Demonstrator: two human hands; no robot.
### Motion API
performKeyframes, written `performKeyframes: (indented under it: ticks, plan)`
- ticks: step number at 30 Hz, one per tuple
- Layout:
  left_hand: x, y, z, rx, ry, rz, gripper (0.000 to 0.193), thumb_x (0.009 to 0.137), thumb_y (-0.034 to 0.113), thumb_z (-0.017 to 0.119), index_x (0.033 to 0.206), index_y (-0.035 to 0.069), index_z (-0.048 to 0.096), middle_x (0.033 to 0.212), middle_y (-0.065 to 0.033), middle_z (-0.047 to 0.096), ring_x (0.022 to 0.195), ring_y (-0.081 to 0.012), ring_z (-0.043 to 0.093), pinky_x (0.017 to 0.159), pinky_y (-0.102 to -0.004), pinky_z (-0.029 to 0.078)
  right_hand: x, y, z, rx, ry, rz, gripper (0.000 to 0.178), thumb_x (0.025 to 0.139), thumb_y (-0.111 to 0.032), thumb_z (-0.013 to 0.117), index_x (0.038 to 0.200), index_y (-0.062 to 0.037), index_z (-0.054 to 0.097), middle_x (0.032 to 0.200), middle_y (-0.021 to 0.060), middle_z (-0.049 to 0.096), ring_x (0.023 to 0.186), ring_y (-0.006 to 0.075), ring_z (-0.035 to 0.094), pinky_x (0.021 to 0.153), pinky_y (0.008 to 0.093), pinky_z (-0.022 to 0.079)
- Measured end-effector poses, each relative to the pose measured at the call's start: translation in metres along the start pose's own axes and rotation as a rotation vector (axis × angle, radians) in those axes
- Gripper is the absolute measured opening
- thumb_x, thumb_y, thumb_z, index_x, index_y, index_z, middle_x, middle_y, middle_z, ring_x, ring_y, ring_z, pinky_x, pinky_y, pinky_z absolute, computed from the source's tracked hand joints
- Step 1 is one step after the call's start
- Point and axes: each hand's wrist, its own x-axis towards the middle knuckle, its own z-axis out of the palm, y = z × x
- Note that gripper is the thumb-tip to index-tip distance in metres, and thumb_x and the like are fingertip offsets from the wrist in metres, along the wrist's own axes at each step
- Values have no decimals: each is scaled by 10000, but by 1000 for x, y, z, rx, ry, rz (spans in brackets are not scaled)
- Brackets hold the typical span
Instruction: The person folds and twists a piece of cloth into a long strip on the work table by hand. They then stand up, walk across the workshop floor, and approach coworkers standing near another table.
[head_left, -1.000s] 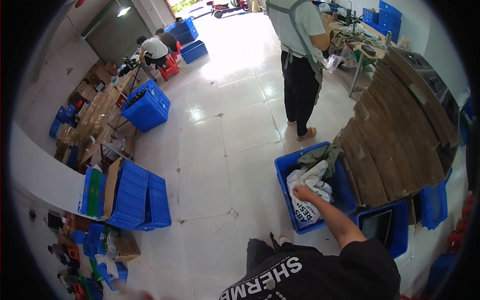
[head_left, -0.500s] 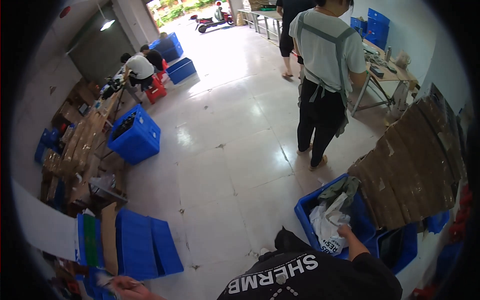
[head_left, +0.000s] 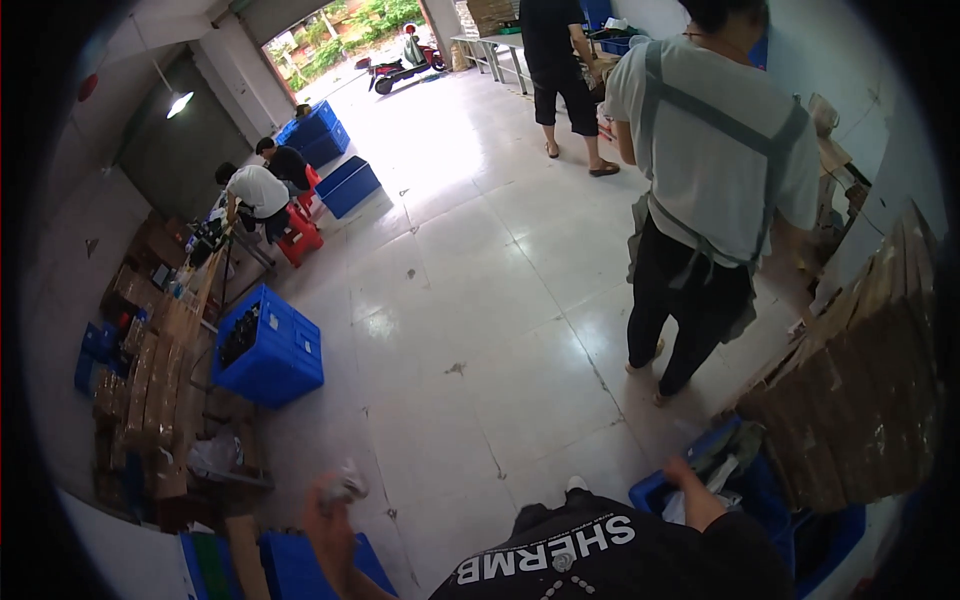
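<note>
My left hand (head_left: 328, 505) is raised over the floor at the lower left. Its fingers close on a small crumpled whitish thing (head_left: 350, 484), which is blurred. At the lower right my right hand (head_left: 681, 473) is over the rim of a blue crate (head_left: 650, 490), its fingers small and smeared, so I cannot tell whether they grip anything. Inside that crate lie a white printed plastic bag (head_left: 722, 492) and a dark green cloth (head_left: 738, 447), partly hidden by my forearm.
Stacked flattened cardboard (head_left: 840, 390) leans beside the crate. A person in a grey apron (head_left: 710, 170) stands just ahead on the right, another person (head_left: 560, 75) beyond. At left are a blue bin (head_left: 285, 350) of dark parts, a workbench with boxes (head_left: 160, 380) and two seated people.
My left hand has risen and moved right with the whitish thing. My right hand has shifted from the white bag toward the crate's rim. The view has swung, and the aproned person appears nearer.
</note>
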Motion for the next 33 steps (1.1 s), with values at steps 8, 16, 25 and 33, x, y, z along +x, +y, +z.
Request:
performKeyframes:
  ticks: [8, 16, 25, 33]
  plan:
    - [167, -94, 6, -2018, 67, 344, 261, 833, 68, 401, 1085, 6, 434, 667, 6, 408, 481, -33, 286, 414, -177, 252, 211, -264, -211, 402, 296, -291, 219, 725, -219, 515, 765, -15, 586, 735, 152, 593, 694, 267, 577, 634, 325, 449]
    - [374, -159, 66, -1789, 346, -438, 305, 877, 182, 382, 1131, 17, 416, 664, 17, 374, 460, -48, 229, 400, -188, 204, 272, -184, -123, 310, -229, 384, 134, 666, -119, 512, 614, -10, 569, 565, 94, 552, 464, 176, 536, 426, 327, 436]
    - [622, -53, 275, -802, -243, -210, 309, 830, 120, 452, 1115, 3, 442, 617, 19, 453, 453, -10, 272, 411, -154, 205, 313, -187, -107, 1004, -32, 800, 151, 692, -121, 548, 735, 15, 597, 694, 132, 596, 549, 224, 584, 503, 314, 467]
    - [774, -36, 389, -443, -414, -242, 149, 825, 153, 475, 888, 29, 527, 555, 23, 424, 439, -27, 294, 402, -191, 231, 531, -190, -203, -56, -236, 194, 180, 653, -169, 541, 698, -16, 624, 698, 133, 608, 635, 225, 600, 601, 333, 470]
